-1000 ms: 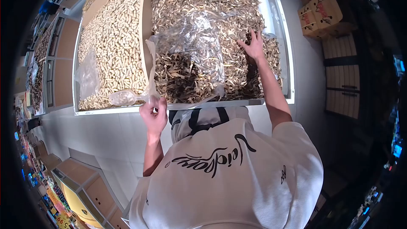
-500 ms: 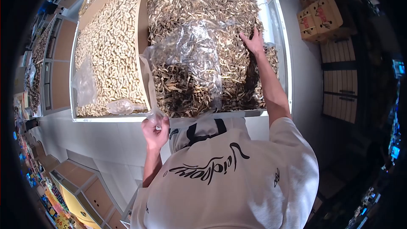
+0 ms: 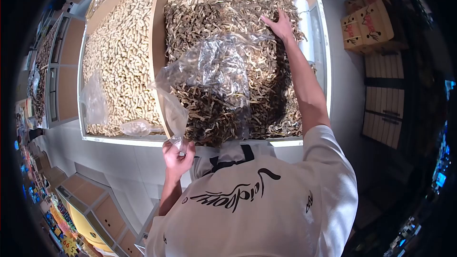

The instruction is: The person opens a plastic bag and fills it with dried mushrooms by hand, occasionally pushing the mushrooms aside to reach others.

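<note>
My left hand (image 3: 179, 158) is closed in a pinch on the corner of a clear plastic bag (image 3: 216, 62), at the front edge of the bin. From there the bag spreads over a heap of dried brown strips (image 3: 209, 2), with many of them showing dark at its lower part. My right hand (image 3: 282, 25) reaches to the far right of the heap, fingers spread and resting on the strips, with nothing gripped that I can see. Whether its fingertips are sunk among the strips is hard to tell.
Left of a wooden divider (image 3: 158, 28) lie peanuts in shells (image 3: 124, 52), with a clear scoop (image 3: 135, 127) and a plastic sheet (image 3: 95, 97) on them. A white plastic roll (image 3: 303, 28) lies along the bin's right side. Cardboard boxes (image 3: 369, 26) stand beyond the aisle.
My right hand has slid farther away from me over the strips. My left hand keeps its pinch on the bag, and the bag's left edge has shifted a little. The whole view has tilted slightly.
</note>
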`<state>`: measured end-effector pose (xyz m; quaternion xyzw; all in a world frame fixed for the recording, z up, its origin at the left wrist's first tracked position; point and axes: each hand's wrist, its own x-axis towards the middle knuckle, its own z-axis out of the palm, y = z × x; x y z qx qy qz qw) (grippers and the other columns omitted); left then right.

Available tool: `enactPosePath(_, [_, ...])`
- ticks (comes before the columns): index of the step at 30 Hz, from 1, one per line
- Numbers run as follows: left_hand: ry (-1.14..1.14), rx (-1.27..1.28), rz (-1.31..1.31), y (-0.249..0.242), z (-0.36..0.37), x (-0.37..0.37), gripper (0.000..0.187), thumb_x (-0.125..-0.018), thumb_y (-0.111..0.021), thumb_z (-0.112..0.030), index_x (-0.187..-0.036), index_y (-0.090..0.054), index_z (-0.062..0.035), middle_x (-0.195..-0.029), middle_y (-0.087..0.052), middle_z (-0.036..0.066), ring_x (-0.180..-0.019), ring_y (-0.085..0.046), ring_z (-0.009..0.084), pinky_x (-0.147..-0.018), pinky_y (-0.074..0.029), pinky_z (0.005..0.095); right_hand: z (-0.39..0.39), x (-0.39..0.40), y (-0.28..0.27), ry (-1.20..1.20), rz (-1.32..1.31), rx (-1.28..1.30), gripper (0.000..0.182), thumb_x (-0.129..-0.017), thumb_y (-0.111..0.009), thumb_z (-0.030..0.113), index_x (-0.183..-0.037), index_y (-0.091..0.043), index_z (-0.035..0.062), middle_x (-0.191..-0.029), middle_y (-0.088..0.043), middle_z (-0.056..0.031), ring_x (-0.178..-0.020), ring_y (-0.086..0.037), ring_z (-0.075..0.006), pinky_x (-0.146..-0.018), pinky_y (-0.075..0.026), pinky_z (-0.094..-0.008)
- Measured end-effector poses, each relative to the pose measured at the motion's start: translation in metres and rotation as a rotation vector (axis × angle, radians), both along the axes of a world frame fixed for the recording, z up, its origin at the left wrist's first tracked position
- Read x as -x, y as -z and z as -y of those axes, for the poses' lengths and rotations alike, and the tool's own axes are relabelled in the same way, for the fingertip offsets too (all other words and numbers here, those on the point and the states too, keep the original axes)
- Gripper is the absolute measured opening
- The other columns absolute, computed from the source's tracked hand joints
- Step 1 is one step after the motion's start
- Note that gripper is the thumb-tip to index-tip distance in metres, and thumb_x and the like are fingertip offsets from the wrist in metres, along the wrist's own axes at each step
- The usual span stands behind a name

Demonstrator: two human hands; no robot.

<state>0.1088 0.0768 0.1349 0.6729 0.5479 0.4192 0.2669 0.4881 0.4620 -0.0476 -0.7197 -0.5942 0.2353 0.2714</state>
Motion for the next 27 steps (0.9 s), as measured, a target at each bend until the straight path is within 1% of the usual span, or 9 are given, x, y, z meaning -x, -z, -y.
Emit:
enactPosePath(3, [0.025,-0.012,-0.032,-0.007,-0.006,-0.002,0.028,-0.076,-0.065,0.006,-0.058,-0.048,-0.0051,-0.052,-0.051,0.004,-0.044,-0.049,0.0185,-0.049,-0.038,0.0301,-0.013,0.023,-0.011,-0.017,-0.023,0.031,0.122,-0.059,-0.068,0.084,-0.153,-0.032,0.015,-0.152,-0.027,-0.0311,-0.142,-0.026,-0.0476,-0.114,-0.021,-0.0613])
enactPosePath(7, [0.021,0.007,-0.005,-0.006,-0.007,-0.002,0.028,-0.078,-0.063,0.006,-0.058,-0.046,-0.0048,-0.054,-0.049,0.005,-0.047,-0.049,0.0171,-0.05,-0.036,0.0293,-0.017,0.047,-0.035,-0.101,0.03,0.112,0.122,-0.056,-0.067,0.086,-0.152,-0.036,0.0163,-0.152,-0.026,-0.0321,-0.142,-0.023,-0.0502,-0.112,-0.026,-0.0627])
enactPosePath(8, [0.017,0.005,-0.001,-0.006,-0.007,-0.002,0.029,-0.078,-0.063,0.006,-0.058,-0.046,-0.0049,-0.054,-0.049,0.004,-0.047,-0.048,0.0171,-0.05,-0.036,0.0294,-0.018,0.052,-0.037,-0.119,0.05,0.113,0.124,-0.054,-0.067,0.087,-0.152,-0.036,0.0178,-0.153,-0.024,-0.0323,-0.142,-0.022,-0.0509,-0.111,-0.028,-0.0629])
enactPosePath(11, [0.039,0.046,0.03,-0.006,-0.008,-0.001,0.029,-0.078,-0.063,0.006,-0.057,-0.045,-0.005,-0.054,-0.049,0.004,-0.046,-0.048,0.0171,-0.051,-0.036,0.0294,-0.019,0.062,-0.045,-0.143,0.073,0.158,0.126,-0.052,-0.067,0.089,-0.153,-0.033,0.0211,-0.155,-0.02,-0.0321,-0.143,-0.018,-0.0512,-0.111,-0.026,-0.0655])
enactPosePath(17, [0.055,0.004,-0.024,-0.007,-0.01,0.003,0.028,-0.074,-0.065,0.007,-0.055,-0.049,-0.006,-0.048,-0.05,0.004,-0.04,-0.049,0.0187,-0.047,-0.038,0.0309,-0.03,0.074,-0.026,-0.15,0.239,0.228,0.121,-0.052,-0.066,0.09,-0.153,-0.027,0.0358,-0.16,-0.008,-0.0258,-0.146,-0.007,-0.0492,-0.109,-0.021,-0.0737])
enactPosePath(22, [0.045,-0.022,-0.053,-0.012,-0.008,0.003,0.027,-0.073,-0.065,0.007,-0.057,-0.049,-0.0061,-0.048,-0.049,0.004,-0.04,-0.049,0.0199,-0.046,-0.039,0.0315,-0.035,0.071,-0.029,-0.104,0.27,0.189,0.103,-0.056,-0.074,0.076,-0.144,-0.044,0.0341,-0.156,-0.023,-0.0241,-0.142,-0.025,-0.0472,-0.105,-0.031,-0.0709])
enactPosePath(25, [0.035,-0.034,-0.075,-0.013,-0.007,0.005,0.027,-0.073,-0.065,0.007,-0.057,-0.048,-0.0062,-0.048,-0.049,0.004,-0.04,-0.049,0.0205,-0.046,-0.039,0.0318,-0.035,0.069,-0.034,-0.102,0.245,0.191,0.097,-0.058,-0.076,0.069,-0.143,-0.046,0.0332,-0.156,-0.024,-0.0263,-0.141,-0.025,-0.049,-0.106,-0.033,-0.0673])
enactPosePath(26, [0.028,-0.037,-0.08,-0.014,-0.006,0.006,0.027,-0.073,-0.065,0.007,-0.057,-0.048,-0.0062,-0.048,-0.049,0.004,-0.04,-0.049,0.0206,-0.046,-0.04,0.0318,-0.035,0.067,-0.038,-0.113,0.231,0.187,0.093,-0.059,-0.076,0.064,-0.142,-0.048,0.0322,-0.155,-0.024,-0.029,-0.14,-0.025,-0.0511,-0.108,-0.034,-0.0623])
enactPosePath(27, [0.024,-0.043,-0.077,-0.014,-0.006,0.007,0.027,-0.073,-0.065,0.007,-0.057,-0.048,-0.0062,-0.048,-0.049,0.004,-0.04,-0.049,0.0206,-0.046,-0.04,0.0318,-0.036,0.067,-0.038,-0.119,0.225,0.186,0.092,-0.06,-0.076,0.063,-0.142,-0.048,0.0316,-0.154,-0.024,-0.0299,-0.14,-0.025,-0.0518,-0.109,-0.034,-0.0618])
